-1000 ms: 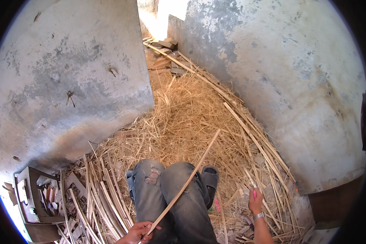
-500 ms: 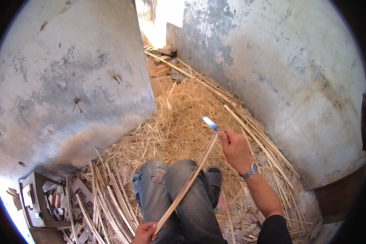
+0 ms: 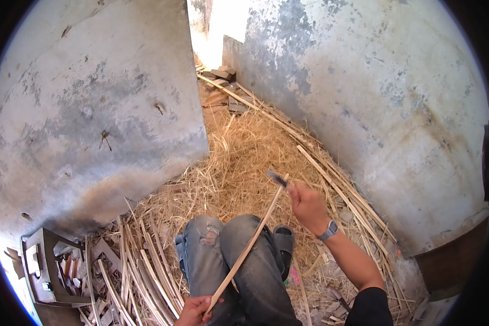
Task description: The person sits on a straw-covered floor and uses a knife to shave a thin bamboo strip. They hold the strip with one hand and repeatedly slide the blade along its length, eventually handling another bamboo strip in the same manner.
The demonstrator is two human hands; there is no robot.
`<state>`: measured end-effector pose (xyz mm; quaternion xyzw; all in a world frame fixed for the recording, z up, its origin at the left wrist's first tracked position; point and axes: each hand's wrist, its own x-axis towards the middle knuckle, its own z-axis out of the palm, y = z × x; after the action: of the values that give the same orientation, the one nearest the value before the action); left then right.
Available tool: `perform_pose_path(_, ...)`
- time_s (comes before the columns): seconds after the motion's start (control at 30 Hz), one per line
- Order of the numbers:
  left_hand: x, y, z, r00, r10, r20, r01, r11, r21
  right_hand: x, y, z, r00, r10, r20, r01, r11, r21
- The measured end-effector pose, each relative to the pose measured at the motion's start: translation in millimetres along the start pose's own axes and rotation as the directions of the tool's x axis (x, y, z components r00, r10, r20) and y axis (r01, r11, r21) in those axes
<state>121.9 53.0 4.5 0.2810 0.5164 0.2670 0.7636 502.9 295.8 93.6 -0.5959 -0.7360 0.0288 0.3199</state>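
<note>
Head view: left hand (image 3: 194, 311), near edge, is closed around the lower end of a long thin pale bamboo strip (image 3: 244, 251) slanting across the knees. Right hand (image 3: 307, 206) grips a small dark-bladed knife (image 3: 277, 179) touching the strip's far end, above straw-coloured shavings (image 3: 239, 163).

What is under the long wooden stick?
Under the stick are the person's knees in torn jeans and a dark sandal, resting on straw. The ground beneath is covered. The left hand holds its lower end.
</note>
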Motion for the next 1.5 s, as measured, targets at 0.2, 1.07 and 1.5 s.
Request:
perform_pose_path(0.2, 1.2, -1.7, 4.6, 0.999, 0.005, 0.035, -0.002, 0.996, -0.086, -20.0, -19.1, 7.8, 0.989, -0.137, 0.053, 0.135, 0.99, 0.041)
perform_pose_path(1.07, 1.8, 65.9, 54.2, 0.947, -0.242, 0.209, 0.313, 0.836, -0.45, -36.1, -53.8, 16.4, 0.956, -0.183, 0.227, 0.155, 0.978, 0.138)
perform_pose_path(1.5, 37.3, 92.8, 68.7, 0.915, -0.111, 0.387, 0.282, 0.863, -0.419, -12.6, -19.8, 19.5, 0.991, -0.098, 0.085, 0.095, 0.995, 0.039)
